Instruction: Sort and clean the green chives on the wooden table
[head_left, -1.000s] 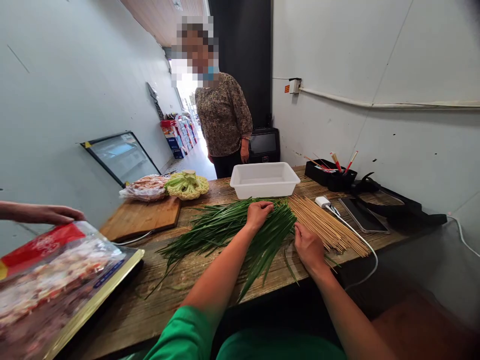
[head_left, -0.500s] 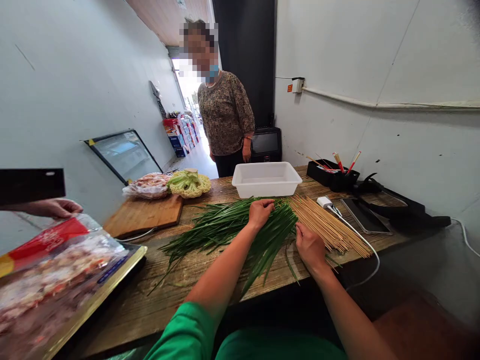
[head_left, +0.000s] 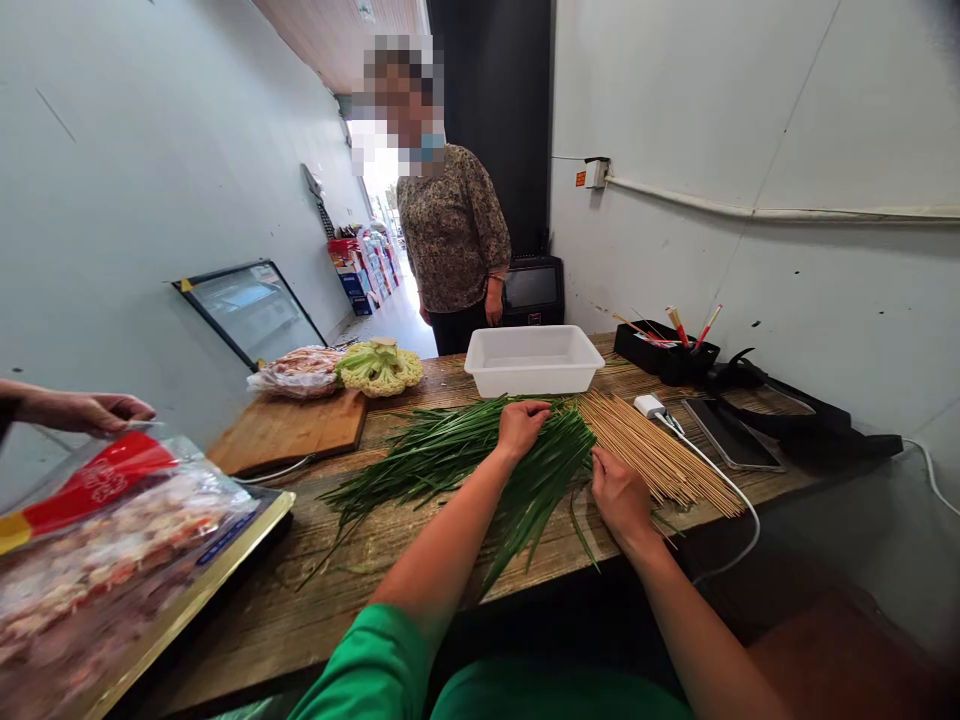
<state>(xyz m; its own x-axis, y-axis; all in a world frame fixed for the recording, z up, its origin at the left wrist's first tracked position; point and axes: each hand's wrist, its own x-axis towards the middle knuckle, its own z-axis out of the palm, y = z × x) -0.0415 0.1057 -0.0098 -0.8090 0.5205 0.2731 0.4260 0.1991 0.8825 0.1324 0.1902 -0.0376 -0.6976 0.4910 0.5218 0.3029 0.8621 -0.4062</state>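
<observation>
A loose heap of long green chives [head_left: 427, 450] lies across the wooden table in front of me. My left hand [head_left: 520, 424] rests over the heap, thumb and fingers pinched together on chives near its right end. A bunch of the leaves fans down toward the table's front edge beneath that wrist. Close by, my right hand [head_left: 622, 490] is closed, its fingertips against the right edge of the chives; what they pinch is too small to make out. Many thin bamboo skewers [head_left: 660, 445] lie in a spread bundle just beyond my right hand.
Behind the chives stands a white plastic tub [head_left: 532, 380]. A cauliflower [head_left: 380, 368] and bagged meat [head_left: 296, 370] sit by a cutting board [head_left: 292, 430]. At left, another person's hand [head_left: 90, 410] holds a large food package [head_left: 127, 540]. A phone [head_left: 731, 433] and white cable lie right.
My hands and the chives look almost the same. At left, the other person's hand and the top of the package have shifted slightly, and a dark object above that hand has left view.
</observation>
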